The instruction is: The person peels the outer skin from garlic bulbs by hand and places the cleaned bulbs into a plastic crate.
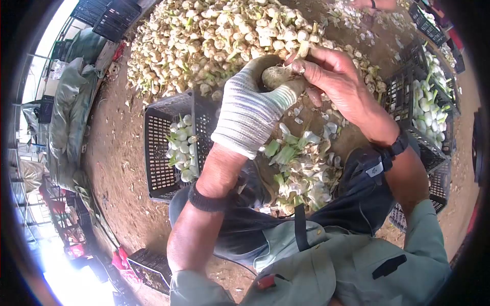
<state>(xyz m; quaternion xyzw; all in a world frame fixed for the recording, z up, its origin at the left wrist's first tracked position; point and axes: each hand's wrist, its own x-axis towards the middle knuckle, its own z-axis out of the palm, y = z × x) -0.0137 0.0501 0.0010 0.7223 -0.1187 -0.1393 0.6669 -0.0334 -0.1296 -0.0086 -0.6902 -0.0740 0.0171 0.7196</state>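
Observation:
My left hand point(253, 104), in a white and grey striped knit glove, is closed round a garlic bulb point(277, 76). The bulb has a dull, soil-stained skin and is held up in front of me. My bare right hand point(337, 79) meets it from the right, thumb and fingers pinching at its stem end point(303, 49). The fingers partly hide what the right hand grips. Below both hands, a heap of peeled skins and green leaf scraps point(306, 168) lies on the ground between my legs.
A large pile of unpeeled garlic bulbs point(204, 41) spreads ahead. Black crates stand at both sides; the left crate point(155, 148) and right crate point(400, 97) hold clean white bulbs point(429, 109). Another person's hand point(375, 4) shows at the top right. Covered bundles point(71, 122) lie far left.

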